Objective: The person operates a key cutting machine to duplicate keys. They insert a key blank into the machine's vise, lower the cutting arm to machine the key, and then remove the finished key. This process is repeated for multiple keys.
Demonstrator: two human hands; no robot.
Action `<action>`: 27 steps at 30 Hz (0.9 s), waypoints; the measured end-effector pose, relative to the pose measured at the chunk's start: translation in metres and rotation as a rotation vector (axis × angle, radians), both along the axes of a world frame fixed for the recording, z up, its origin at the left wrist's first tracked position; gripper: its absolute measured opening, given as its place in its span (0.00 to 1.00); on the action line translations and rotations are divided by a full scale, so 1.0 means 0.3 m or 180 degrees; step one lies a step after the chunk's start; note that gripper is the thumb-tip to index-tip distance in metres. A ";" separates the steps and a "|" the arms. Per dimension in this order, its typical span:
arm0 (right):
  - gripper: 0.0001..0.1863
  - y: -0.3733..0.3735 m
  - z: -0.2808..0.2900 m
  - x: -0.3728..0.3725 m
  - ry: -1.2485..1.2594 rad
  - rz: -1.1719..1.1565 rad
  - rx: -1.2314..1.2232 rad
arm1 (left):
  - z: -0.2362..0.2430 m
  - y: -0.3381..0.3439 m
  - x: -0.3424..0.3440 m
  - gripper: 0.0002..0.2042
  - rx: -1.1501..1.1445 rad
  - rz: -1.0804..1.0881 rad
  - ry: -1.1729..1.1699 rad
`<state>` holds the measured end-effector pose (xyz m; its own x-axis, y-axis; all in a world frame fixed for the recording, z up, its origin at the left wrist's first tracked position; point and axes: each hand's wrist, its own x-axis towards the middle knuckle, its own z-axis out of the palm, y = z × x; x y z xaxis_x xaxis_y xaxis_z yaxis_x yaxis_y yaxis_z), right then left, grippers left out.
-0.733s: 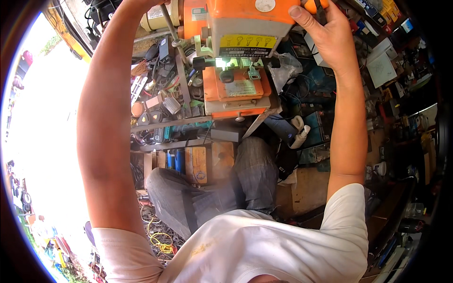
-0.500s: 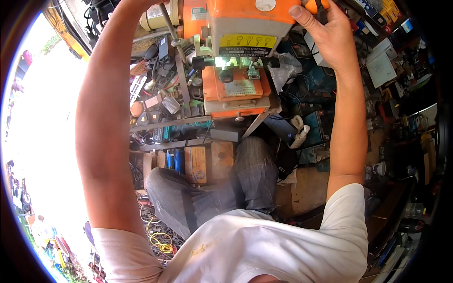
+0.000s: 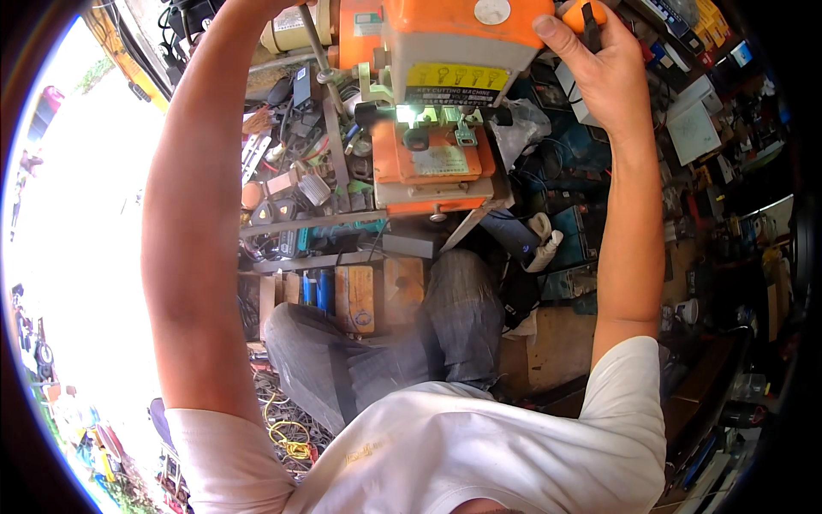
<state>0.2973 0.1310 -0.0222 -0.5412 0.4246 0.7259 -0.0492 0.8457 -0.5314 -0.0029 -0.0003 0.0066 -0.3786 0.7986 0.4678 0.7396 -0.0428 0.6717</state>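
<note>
In front of me stands an orange and grey key cutting machine (image 3: 462, 51), with a lamp lit over its clamps. A key (image 3: 465, 134) sits at the right clamp, and black clamp knobs (image 3: 417, 139) show beside it. My left hand (image 3: 272, 4) is at the top edge, closed around the upper end of a metal lever (image 3: 315, 43); most of its fingers are cut off by the frame. At the machine's right side, my right hand (image 3: 610, 64) grips an orange-and-black handle (image 3: 591, 19); what the handle belongs to is hidden.
Loose parts and tools crowd the metal-framed bench (image 3: 312, 221) left of the machine. A clear plastic bag (image 3: 521, 128) lies to its right, by teal cases (image 3: 574, 236). Wooden blocks (image 3: 354, 298) are near my knees, and yellow cable (image 3: 291, 439) lies on the floor.
The view has shifted slightly, so the machine appears a little lower and farther right. My right hand has turned slightly, showing more of the handle. Both hands keep their hold.
</note>
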 end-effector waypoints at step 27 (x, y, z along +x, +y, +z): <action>0.21 -0.014 0.020 0.008 -0.0265 -0.0091 -0.0306 | -0.011 0.001 0.007 0.30 0.0125 0.0105 0.0087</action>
